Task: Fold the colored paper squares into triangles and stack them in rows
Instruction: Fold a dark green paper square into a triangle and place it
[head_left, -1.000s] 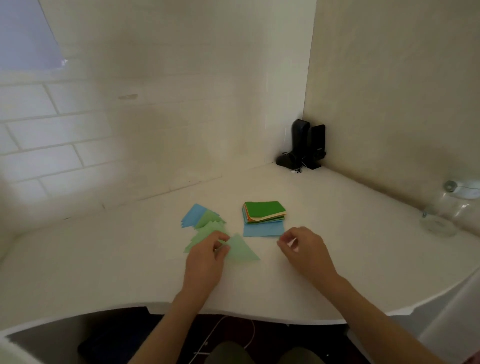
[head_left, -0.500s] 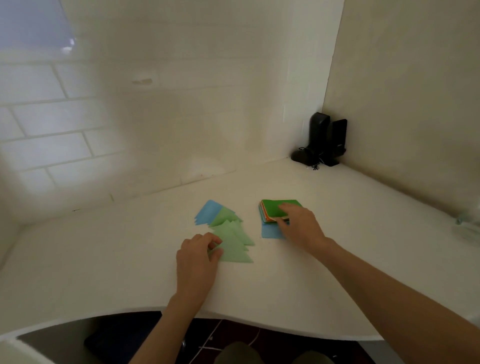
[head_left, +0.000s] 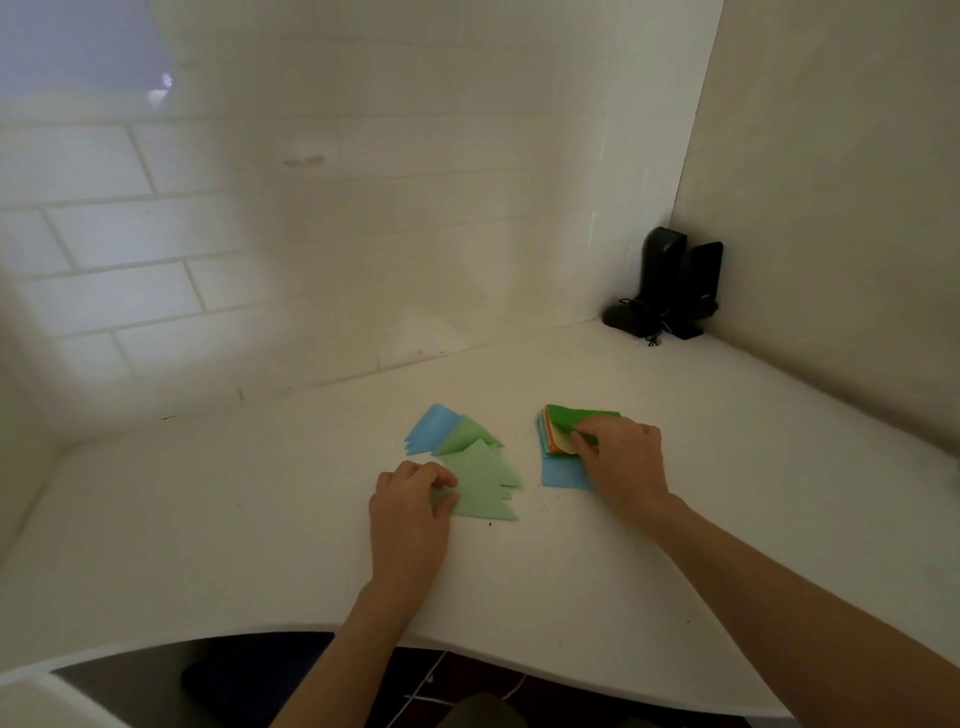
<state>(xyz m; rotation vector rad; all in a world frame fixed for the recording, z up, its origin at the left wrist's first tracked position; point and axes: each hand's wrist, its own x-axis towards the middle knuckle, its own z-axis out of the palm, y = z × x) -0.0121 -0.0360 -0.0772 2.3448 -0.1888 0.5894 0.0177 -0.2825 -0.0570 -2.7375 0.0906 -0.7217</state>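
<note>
A row of overlapping folded triangles lies mid-table: light green triangles (head_left: 480, 480) in front, blue triangles (head_left: 431, 428) behind them. My left hand (head_left: 410, 512) rests on the left corner of the nearest green triangle, fingertips curled onto the paper. To the right sits a stack of colored paper squares (head_left: 558, 441) with a dark green sheet on top and a blue sheet (head_left: 563, 475) sticking out below. My right hand (head_left: 626, 462) pinches the near corner of the top dark green sheet and lifts it, baring a pale sheet underneath.
The white table (head_left: 519, 571) fills a corner between a tiled wall and a plain wall. Two black speakers (head_left: 675, 283) with a cable stand in the far right corner. The table's curved front edge runs just below my forearms.
My right hand went from the table near the triangles up to the square stack and now lifts the top green sheet's corner. The left hand slid the green triangle onto the row.
</note>
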